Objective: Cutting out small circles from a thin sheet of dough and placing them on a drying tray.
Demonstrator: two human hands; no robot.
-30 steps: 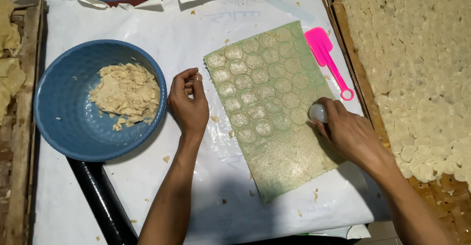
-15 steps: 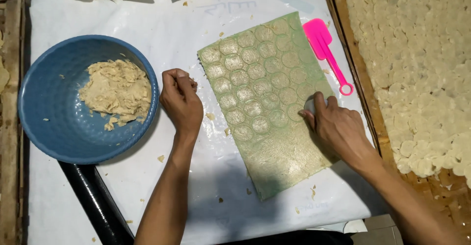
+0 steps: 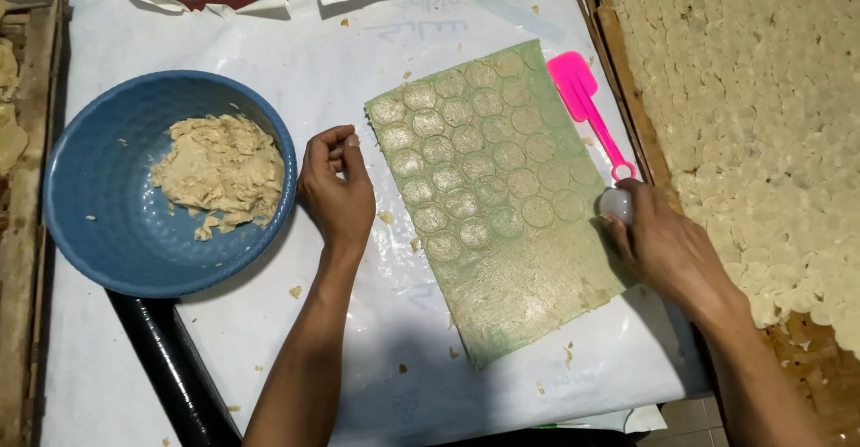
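Right hand (image 3: pixel 658 245) grips a small white round cutter (image 3: pixel 616 205), fingers clenched about it, at the right edge of the green dough sheet (image 3: pixel 502 205). The sheet lies flat and slanted on white paper (image 3: pixel 296 62) that covers the counter; its upper part bears rows of round pressed circles, its lower part is unmarked. Left hand (image 3: pixel 336 192) rests on the paper just beside the sheet's left edge, fingers curled loosely inward, holding nothing that can be seen. Pink plastic spatula (image 3: pixel 587 107) lies just beyond the sheet's right edge, its ring end near the cutter. Blue bowl (image 3: pixel 107 232) sits left of the left hand, holding a lump of pale dough scraps (image 3: pixel 219 169). Black rolling pin (image 3: pixel 166 366) lies slanted below the bowl. Wooden tray (image 3: pixel 627 80) at right is covered with overlapping pale dough rounds (image 3: pixel 761 116). Small crumbs are scattered over the paper.
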